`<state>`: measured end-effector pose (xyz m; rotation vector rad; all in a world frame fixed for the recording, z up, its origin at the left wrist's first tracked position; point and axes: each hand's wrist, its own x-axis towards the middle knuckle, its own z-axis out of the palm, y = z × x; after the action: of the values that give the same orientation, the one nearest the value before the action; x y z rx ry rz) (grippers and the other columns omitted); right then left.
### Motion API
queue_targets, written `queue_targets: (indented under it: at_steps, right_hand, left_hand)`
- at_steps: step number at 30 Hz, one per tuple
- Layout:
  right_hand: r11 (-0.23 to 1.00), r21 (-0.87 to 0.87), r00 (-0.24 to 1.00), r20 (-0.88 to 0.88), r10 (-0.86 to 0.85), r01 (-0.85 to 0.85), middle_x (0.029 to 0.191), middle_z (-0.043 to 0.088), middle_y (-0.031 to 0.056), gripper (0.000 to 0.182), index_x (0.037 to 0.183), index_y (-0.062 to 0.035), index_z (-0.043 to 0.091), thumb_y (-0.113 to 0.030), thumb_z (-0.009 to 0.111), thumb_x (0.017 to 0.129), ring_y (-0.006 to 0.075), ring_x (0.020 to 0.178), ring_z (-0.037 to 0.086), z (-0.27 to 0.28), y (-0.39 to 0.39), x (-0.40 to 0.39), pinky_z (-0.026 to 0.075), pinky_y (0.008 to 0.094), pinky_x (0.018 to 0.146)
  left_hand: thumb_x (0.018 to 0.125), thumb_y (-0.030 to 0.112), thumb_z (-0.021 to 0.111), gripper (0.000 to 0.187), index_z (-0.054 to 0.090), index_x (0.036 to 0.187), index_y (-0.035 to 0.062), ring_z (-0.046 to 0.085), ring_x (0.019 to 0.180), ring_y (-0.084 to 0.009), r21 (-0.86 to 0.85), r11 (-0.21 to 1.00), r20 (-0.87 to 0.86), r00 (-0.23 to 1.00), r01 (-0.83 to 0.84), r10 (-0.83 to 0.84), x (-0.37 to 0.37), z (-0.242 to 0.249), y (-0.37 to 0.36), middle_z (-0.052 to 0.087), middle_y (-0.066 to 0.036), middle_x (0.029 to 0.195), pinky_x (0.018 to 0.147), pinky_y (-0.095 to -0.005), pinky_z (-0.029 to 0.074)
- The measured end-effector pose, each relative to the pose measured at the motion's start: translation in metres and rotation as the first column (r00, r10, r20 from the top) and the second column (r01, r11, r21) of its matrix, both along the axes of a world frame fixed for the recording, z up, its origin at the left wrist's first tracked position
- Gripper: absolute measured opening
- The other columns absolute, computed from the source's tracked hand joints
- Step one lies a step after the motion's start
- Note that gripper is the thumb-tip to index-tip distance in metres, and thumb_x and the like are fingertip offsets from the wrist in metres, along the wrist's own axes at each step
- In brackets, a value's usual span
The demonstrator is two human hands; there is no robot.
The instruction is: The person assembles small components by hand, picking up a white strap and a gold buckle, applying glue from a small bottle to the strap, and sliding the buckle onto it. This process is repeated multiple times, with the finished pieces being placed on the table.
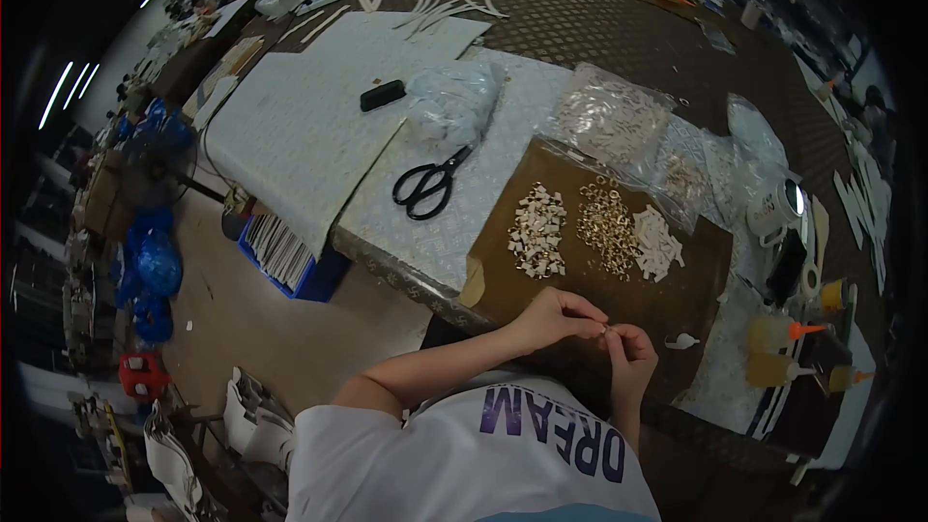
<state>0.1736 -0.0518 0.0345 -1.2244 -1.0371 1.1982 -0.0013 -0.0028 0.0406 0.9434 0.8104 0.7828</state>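
Observation:
My left hand [559, 319] and my right hand [630, 353] meet over the near part of a brown mat [503, 300]. Both are closed, thumbs and fingertips pinched together around something tiny that I cannot make out. Just beyond them on the mat lie three piles: small whitish squarish pieces [536, 232], small gold-coloured metal rings [604, 227], and pale flat pieces [657, 246]. To the right of my right hand is a small white object with a thin tip [682, 340].
Black-handled scissors [423, 191], a dark case [383, 95] and a stuffed plastic bag [452, 101] lie left of the mat. Behind it is a clear bag of small pieces [614, 111]. Bottles of yellowish liquid [770, 333] and a white mug [770, 211] are at right.

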Motion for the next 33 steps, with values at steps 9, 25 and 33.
queue_targets:
  at_steps: [9,25,33]
  right_hand:
    - [0.8,0.264,0.821,0.049,-0.569,0.539,0.092,0.052,0.0042,0.014,0.1,-0.004,0.049,-0.002,0.055,0.088,0.0072,0.077,0.05,-0.024,-0.042,0.033,0.041,0.0194,0.067]
    - [0.891,0.182,0.842,0.295,-0.453,0.416,0.115,0.054,0.0091,0.034,0.12,-0.0016,0.052,-0.002,0.059,0.086,0.0161,0.101,0.054,-0.025,-0.013,0.068,0.046,0.0262,0.083]
    - [0.98,0.181,0.934,0.327,-0.142,0.086,0.109,0.058,0.0102,0.028,0.107,-0.0025,0.062,-0.001,0.066,0.079,0.0156,0.091,0.059,0.026,-0.037,0.055,0.051,0.025,0.072]
  left_hand:
    - [0.082,0.004,0.065,0.02,0.063,0.102,-0.0007,0.065,0.083,-0.0168,-0.397,0.917,0.134,0.986,-0.036,0.097,0.007,-0.004,0.005,0.066,-0.009,0.091,0.075,-0.0241,0.053]
    - [0.08,0.006,0.068,0.02,0.064,0.099,-0.0002,0.065,0.08,-0.0147,-0.341,0.94,0.071,0.997,0.023,0.002,0.025,0.004,-0.003,0.067,-0.008,0.088,0.073,-0.0244,0.053]
    - [0.081,0.007,0.067,0.023,0.064,0.102,-0.0009,0.065,0.08,-0.0152,-0.322,0.947,0.031,0.999,-0.003,0.013,0.021,0.012,-0.005,0.067,-0.009,0.088,0.074,-0.0244,0.053]
